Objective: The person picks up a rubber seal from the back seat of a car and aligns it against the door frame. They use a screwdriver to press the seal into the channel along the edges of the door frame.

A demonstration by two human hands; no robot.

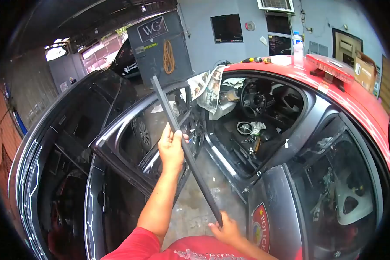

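Note:
A long dark trim strip (195,169) runs slantwise in front of me, its upper end near the open front door. My left hand (171,147) is closed around its upper part, thumb along the strip. Lower down, my right hand (226,229) grips the strip close to its bottom end. Behind the strip, the dark front door (112,143) of the car stands swung out, with its window opening and bare inner side in view. To the right is the rear door (277,203), bearing a red POLICE badge (261,225).
Past the doorway show a steering wheel (253,100) and loose items inside the cabin. A bottle (298,54), a red box (329,67) and a cardboard box (365,71) rest on the red roof (264,67). Another black car (52,173) stands close on my left.

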